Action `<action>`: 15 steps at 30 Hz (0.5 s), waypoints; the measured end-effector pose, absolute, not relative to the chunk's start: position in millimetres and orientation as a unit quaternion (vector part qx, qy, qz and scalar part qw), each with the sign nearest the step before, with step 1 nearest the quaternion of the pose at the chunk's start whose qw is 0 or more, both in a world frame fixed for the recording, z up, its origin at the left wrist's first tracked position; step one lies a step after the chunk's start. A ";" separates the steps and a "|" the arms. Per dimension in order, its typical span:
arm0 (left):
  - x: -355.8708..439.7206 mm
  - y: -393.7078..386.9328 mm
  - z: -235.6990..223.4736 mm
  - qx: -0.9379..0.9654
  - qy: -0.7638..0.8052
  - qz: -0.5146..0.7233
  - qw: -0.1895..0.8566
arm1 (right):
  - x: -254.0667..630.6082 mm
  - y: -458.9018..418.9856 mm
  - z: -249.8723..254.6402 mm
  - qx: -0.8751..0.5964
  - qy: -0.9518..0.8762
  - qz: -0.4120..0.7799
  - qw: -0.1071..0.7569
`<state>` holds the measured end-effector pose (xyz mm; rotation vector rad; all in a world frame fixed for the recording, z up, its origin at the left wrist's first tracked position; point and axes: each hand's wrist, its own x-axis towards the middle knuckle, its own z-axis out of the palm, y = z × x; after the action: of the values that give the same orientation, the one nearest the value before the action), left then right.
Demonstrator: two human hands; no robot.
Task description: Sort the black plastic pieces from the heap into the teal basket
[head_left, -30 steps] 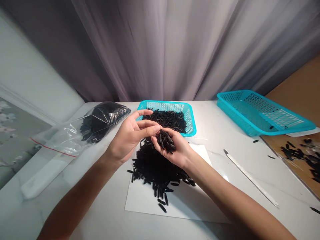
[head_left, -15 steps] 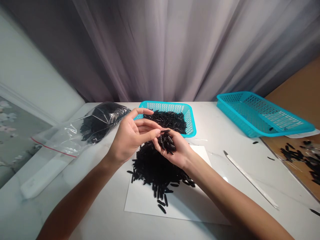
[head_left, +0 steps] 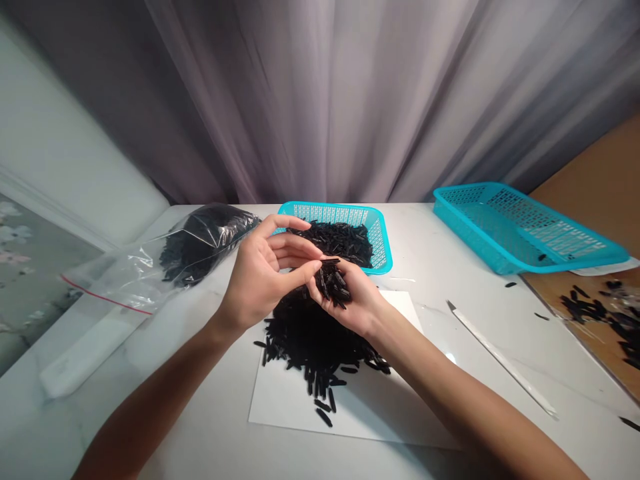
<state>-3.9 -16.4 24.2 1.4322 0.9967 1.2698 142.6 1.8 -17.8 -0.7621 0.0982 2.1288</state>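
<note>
My right hand [head_left: 361, 293] is cupped, palm up, around a small heap of thin black strips [head_left: 334, 283]. My left hand [head_left: 260, 270] reaches over from the side, thumb and a finger pinched on one black strip [head_left: 330, 261] at the edge of that heap; its index finger is raised and curved. Below both hands lies a large pile of the same black strips [head_left: 320, 340] on a white sheet [head_left: 285, 410]. Just behind the hands, a blue plastic basket [head_left: 381, 217] holds more black strips.
On the left lies a clear zip bag [head_left: 130, 267] full of black pieces, beside a white block [head_left: 83, 357]. A second blue basket [head_left: 500, 253] with a few bits stands at right. Nearer are a white-handled pointed tool [head_left: 505, 363] and a brown board [head_left: 560, 293] with black pieces.
Hardly anything differs. The fingers of my left hand have shifted slightly around the pinched strip, while my right hand stays in place.
</note>
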 end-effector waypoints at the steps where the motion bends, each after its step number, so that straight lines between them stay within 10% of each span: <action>1: -3.9 -16.3 23.7 0.587 0.405 0.519 0.472 | 142.3 2.0 -18.0 -0.305 0.039 0.852 0.425; 15: -4.7 -14.7 20.4 0.590 0.386 0.527 0.475 | 143.5 2.2 -19.9 -0.297 0.029 0.857 0.420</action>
<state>-4.7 -14.7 20.4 1.4415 0.9440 1.2877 143.5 2.2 -19.9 -0.7443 0.0738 2.1490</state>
